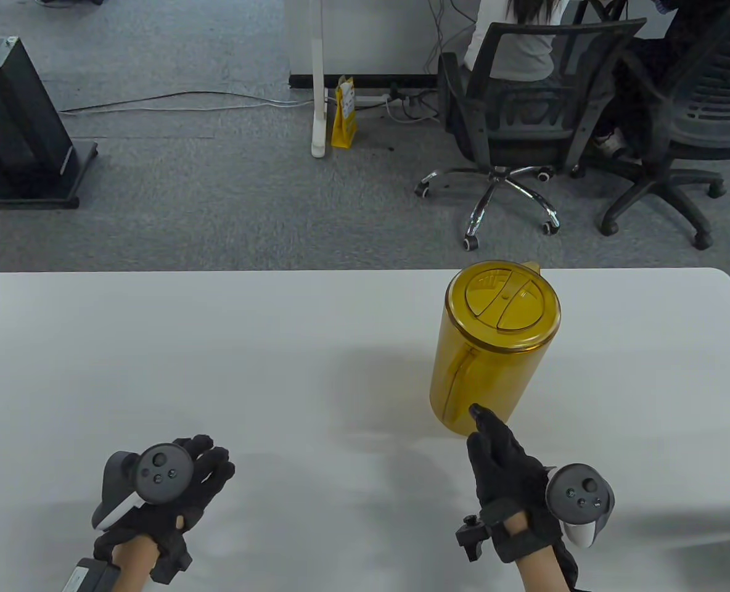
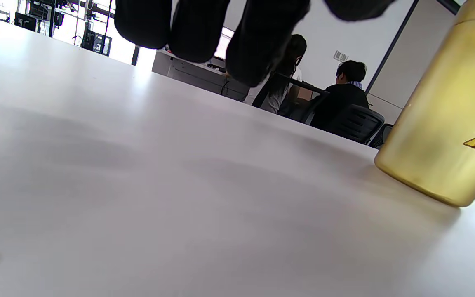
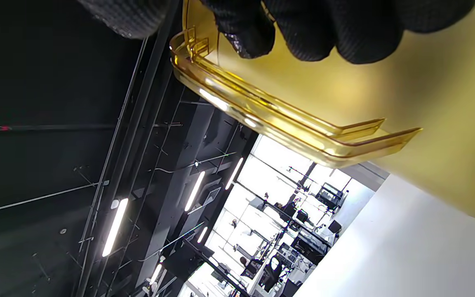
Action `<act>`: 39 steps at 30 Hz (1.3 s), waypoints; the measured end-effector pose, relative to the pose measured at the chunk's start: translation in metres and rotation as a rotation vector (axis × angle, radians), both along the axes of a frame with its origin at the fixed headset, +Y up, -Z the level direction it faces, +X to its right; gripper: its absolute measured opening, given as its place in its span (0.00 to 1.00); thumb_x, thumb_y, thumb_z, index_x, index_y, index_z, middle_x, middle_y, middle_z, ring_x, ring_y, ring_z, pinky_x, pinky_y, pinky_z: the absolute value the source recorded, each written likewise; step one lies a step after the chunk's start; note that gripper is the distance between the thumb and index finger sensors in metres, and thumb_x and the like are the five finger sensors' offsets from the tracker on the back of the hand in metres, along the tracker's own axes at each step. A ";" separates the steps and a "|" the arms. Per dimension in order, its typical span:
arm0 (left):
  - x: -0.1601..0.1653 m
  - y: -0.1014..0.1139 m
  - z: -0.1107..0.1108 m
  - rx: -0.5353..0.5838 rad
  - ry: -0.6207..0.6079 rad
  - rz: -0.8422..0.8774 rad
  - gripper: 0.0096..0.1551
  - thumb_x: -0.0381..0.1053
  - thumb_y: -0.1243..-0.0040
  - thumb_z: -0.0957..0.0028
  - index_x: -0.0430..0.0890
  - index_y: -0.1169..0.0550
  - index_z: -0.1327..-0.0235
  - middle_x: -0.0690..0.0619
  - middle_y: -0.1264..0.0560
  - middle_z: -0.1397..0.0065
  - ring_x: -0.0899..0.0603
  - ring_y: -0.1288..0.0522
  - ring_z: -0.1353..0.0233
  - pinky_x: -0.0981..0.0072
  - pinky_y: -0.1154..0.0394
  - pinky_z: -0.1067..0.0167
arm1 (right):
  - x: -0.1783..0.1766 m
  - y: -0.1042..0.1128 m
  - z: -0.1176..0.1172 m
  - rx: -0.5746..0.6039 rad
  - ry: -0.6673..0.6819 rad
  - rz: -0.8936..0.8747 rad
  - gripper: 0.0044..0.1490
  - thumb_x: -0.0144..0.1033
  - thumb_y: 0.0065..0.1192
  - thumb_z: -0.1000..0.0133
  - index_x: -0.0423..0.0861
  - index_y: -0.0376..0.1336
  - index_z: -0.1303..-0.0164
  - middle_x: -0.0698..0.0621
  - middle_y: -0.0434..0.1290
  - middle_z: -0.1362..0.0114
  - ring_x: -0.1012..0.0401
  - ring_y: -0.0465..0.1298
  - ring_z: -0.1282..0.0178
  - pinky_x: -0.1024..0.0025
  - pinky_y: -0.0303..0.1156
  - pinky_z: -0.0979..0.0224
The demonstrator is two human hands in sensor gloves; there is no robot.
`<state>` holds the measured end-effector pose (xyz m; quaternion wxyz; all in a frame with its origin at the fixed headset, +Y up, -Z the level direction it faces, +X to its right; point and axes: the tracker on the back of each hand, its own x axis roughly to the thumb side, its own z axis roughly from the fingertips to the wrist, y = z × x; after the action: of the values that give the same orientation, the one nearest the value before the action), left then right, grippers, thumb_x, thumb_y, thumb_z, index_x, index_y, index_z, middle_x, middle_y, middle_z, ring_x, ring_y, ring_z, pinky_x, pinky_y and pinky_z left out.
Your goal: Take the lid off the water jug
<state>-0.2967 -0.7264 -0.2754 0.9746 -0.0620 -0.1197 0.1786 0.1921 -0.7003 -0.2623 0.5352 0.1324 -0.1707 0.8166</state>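
Observation:
A yellow translucent water jug stands upright on the white table, right of centre near the far edge. Its round yellow lid sits on top, and its handle faces me. My right hand reaches up to the jug's lower side with straight fingers. In the right wrist view its fingertips hover by the upper end of the handle, with the thumb on the other side, not closed round it. My left hand rests at the lower left, fingers loosely curled and empty, far from the jug.
Beyond the table's far edge lies grey carpet with two office chairs, a seated person, a yellow bag by a desk leg and a black stand at the left.

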 end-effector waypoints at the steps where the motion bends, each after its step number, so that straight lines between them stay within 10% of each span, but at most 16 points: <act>1: -0.001 -0.001 0.000 -0.009 0.006 0.006 0.33 0.62 0.51 0.43 0.45 0.19 0.36 0.35 0.31 0.23 0.27 0.36 0.24 0.29 0.46 0.29 | 0.001 0.000 -0.001 0.001 -0.012 0.016 0.45 0.52 0.48 0.37 0.27 0.57 0.24 0.21 0.61 0.30 0.28 0.63 0.35 0.30 0.60 0.40; 9: -0.001 -0.004 0.000 -0.025 0.000 0.000 0.33 0.62 0.51 0.43 0.45 0.18 0.36 0.35 0.31 0.23 0.27 0.36 0.25 0.29 0.46 0.29 | -0.003 0.000 -0.014 -0.036 -0.014 -0.204 0.46 0.53 0.49 0.37 0.29 0.55 0.22 0.22 0.60 0.29 0.28 0.62 0.33 0.30 0.59 0.38; 39: -0.001 -0.011 -0.002 -0.065 0.010 -0.024 0.33 0.62 0.51 0.43 0.45 0.18 0.36 0.35 0.31 0.23 0.27 0.36 0.25 0.29 0.46 0.29 | -0.046 0.006 -0.044 -0.124 -0.267 -0.122 0.34 0.54 0.61 0.40 0.46 0.62 0.29 0.39 0.71 0.35 0.42 0.72 0.36 0.41 0.66 0.36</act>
<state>-0.2976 -0.7373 -0.2770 0.9747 -0.0943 -0.1082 0.1711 0.1464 -0.6948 -0.3063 0.5637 -0.0213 -0.1976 0.8017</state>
